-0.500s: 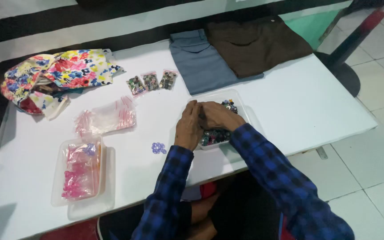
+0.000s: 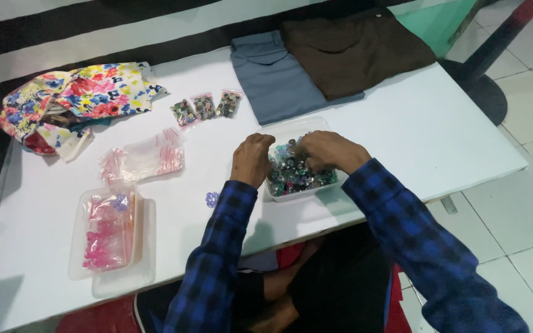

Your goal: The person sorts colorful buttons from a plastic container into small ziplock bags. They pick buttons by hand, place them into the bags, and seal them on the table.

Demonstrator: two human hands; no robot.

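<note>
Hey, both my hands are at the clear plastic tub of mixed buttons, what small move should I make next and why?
Probably lift the right hand out with a few pinched buttons: it is dug into the clear plastic tub of mixed buttons, while the left hand steadies its edge. Empty clear zip bags with red strips lie close, beside three small filled button bags.

One white table [image 2: 439, 142] carries everything. Above the tub of buttons [image 2: 297, 176] lie two folded garments: one grey-blue [image 2: 272, 77], one brown [image 2: 353, 49]. Left of those sit three small bags of buttons [image 2: 205, 106] in a row. Farther left is one floral cloth [image 2: 87, 92]. One pile of empty zip bags [image 2: 146, 157] lies left of the tub; its count cannot be told. One pink-filled tray [image 2: 109, 231] and one loose purple button [image 2: 212, 198] lie lower left. Two hands, left [image 2: 251, 159] and right [image 2: 325, 151], are at the tub.
</note>
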